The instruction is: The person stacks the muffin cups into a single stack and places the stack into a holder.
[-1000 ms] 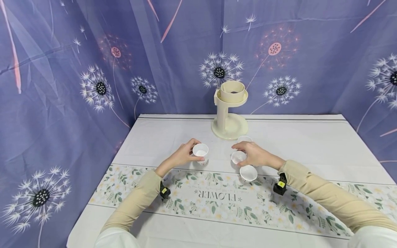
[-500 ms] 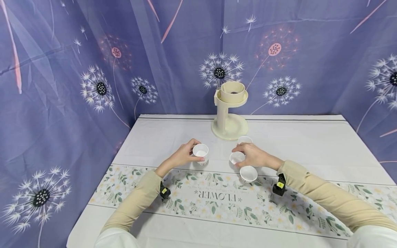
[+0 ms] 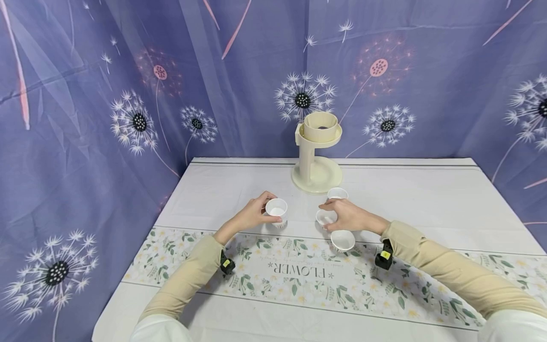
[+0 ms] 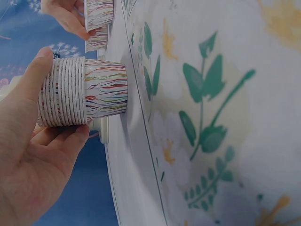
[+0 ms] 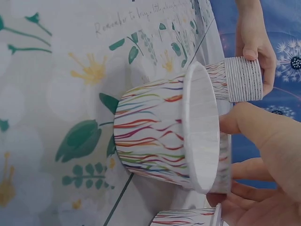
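In the head view my left hand [image 3: 253, 213] grips a nested stack of paper cups [image 3: 279, 220] at the middle of the table. The left wrist view shows the stacked rims and wavy coloured lines on the lowest cup [image 4: 108, 88]. My right hand [image 3: 353, 216] holds a single paper cup [image 3: 325, 216] between thumb and fingers, upright and low at the table. Close in front of it stands another paper cup [image 3: 343, 241], which largely hides the held one in the right wrist view. A third single cup [image 3: 337, 193] is just behind the right hand, partly covered by it.
Behind the cups stands a cream stand [image 3: 306, 161] with a round base and a ring bearing a short wide cylinder [image 3: 320, 128]. The white tablecloth [image 3: 419, 190] has a floral band with printed lettering. A blue dandelion curtain [image 3: 239, 95] closes off the back and left.
My right hand and its cup have shifted slightly to the left, a little apart from the front cup. The left hand and the stack have stayed in place.
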`<state>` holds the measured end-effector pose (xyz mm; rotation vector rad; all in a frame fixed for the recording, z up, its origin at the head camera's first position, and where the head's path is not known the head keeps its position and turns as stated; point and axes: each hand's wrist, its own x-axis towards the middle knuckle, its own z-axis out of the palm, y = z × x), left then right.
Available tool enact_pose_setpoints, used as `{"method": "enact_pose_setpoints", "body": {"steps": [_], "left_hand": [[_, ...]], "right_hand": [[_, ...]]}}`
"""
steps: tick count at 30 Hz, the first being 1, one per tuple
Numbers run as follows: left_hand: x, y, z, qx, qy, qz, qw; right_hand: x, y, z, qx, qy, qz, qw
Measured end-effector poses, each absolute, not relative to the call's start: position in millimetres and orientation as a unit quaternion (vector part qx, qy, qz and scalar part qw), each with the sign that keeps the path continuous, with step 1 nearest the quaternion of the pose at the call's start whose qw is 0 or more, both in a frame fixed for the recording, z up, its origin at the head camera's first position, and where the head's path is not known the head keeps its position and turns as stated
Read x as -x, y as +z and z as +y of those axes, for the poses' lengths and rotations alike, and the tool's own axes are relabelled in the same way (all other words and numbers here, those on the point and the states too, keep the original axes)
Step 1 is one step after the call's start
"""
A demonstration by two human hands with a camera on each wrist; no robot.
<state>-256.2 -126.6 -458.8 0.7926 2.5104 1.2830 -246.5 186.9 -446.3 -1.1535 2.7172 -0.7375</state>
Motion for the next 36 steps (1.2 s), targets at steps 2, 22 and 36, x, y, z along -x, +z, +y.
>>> {"method": "enact_pose_setpoints", "body": {"steps": [2, 22, 36], "left_hand": [[256, -459, -127, -0.269, 0.438, 0.851, 0.107], [256, -459, -127, -0.265, 0.435, 0.854, 0.108], [256, -458, -126, -0.260, 0.436, 0.855, 0.106]], "right_hand": [[247, -447, 187, 0.378, -0.247, 0.891, 0.058], [246, -446, 183, 0.368, -0.283, 0.884, 0.048], [246, -440, 175, 0.369, -0.329, 0.869, 0.023]]}}
